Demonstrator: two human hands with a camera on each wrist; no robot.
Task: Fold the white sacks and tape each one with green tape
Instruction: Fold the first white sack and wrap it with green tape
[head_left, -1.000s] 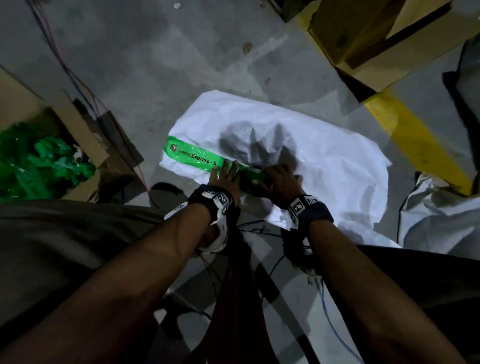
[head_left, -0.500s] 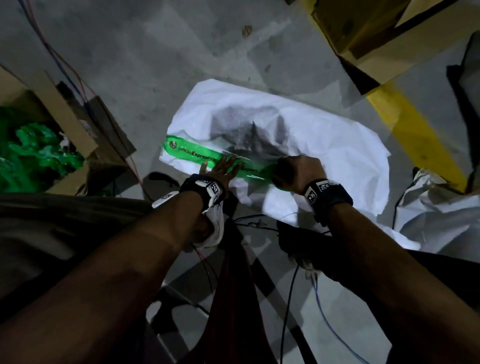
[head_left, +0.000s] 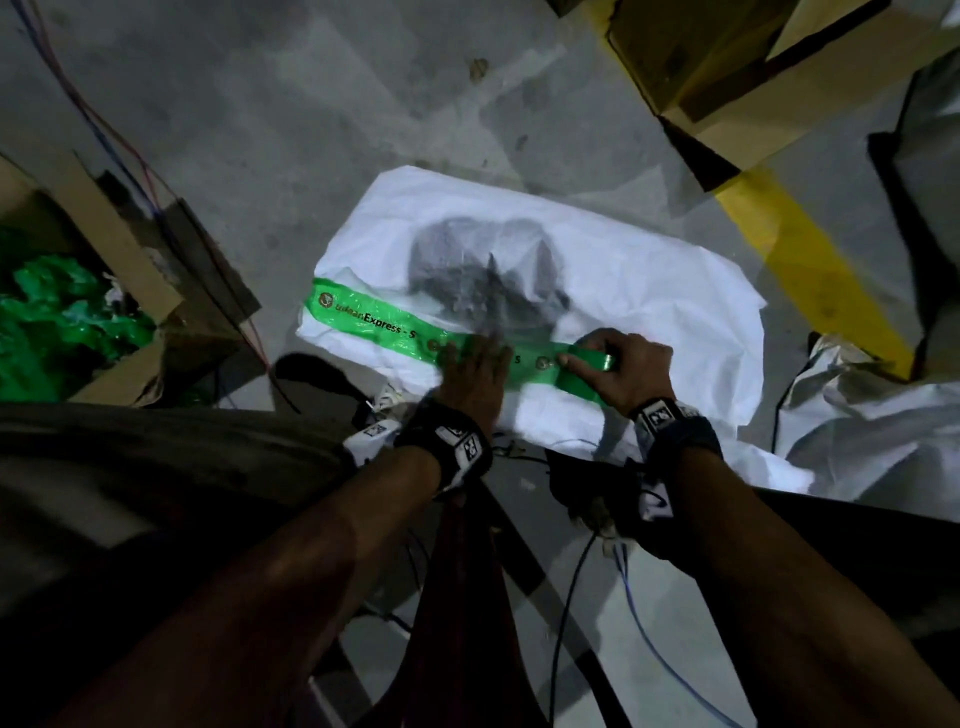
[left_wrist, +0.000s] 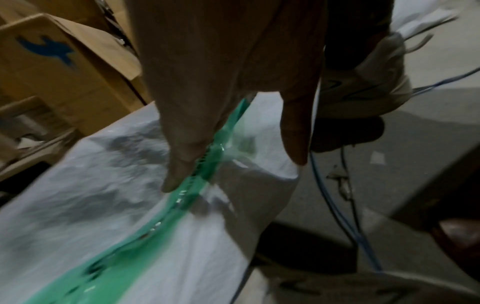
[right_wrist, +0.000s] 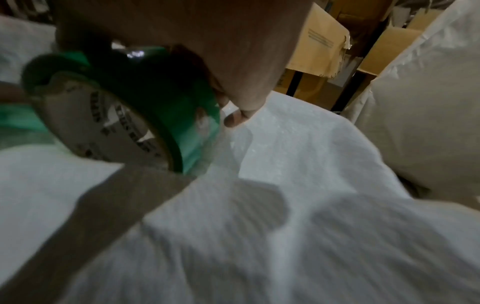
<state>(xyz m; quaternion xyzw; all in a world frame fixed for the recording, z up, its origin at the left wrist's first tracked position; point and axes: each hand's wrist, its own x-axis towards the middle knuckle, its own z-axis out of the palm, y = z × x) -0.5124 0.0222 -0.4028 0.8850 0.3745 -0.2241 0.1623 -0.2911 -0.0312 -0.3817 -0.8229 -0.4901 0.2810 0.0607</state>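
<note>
A folded white sack (head_left: 649, 291) lies on the concrete floor. A strip of green printed tape (head_left: 374, 319) runs across its near edge from the left. My left hand (head_left: 475, 364) presses flat on the strip with straight fingers (left_wrist: 179, 164), seen over the tape (left_wrist: 161, 216) in the left wrist view. My right hand (head_left: 618, 366) grips the green tape roll (head_left: 592, 361) further right on the sack. In the right wrist view the roll (right_wrist: 145, 115) shows its grey cardboard core, held above the white sack (right_wrist: 298, 185).
A cardboard box (head_left: 104, 291) with crumpled green tape scraps (head_left: 57, 322) stands at the left. More white sacks (head_left: 872, 415) lie at the right by a yellow floor line (head_left: 800, 260). Brown cartons (head_left: 753, 67) stand at the back. Cables (head_left: 639, 623) trail near my legs.
My right hand has pulled the roll further right along the sack, laying out more green strip. My left hand has slid right along the tape, pressing it down.
</note>
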